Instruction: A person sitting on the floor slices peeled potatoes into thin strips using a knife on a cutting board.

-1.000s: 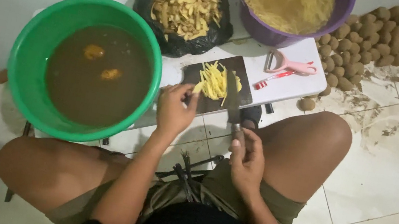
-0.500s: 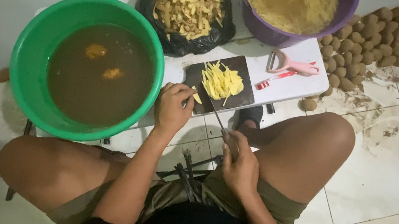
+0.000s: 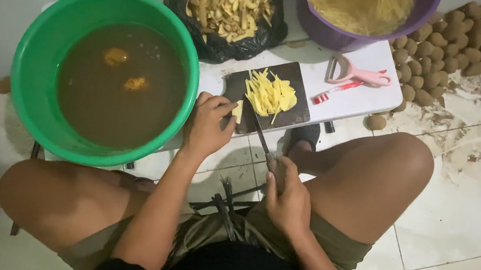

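On dark board (image 3: 293,114), left hand (image 3: 208,124) pinching potato piece (image 3: 237,110), right hand (image 3: 288,195) gripping knife (image 3: 261,135)

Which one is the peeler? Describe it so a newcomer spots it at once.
Start at the low white table with the purple basin at its far right corner. Just in front of that basin, right of the dark cutting board, lies the peeler: pink handle, Y-shaped head. The slimmer red-and-white tool beside it is straight, with no forked head.
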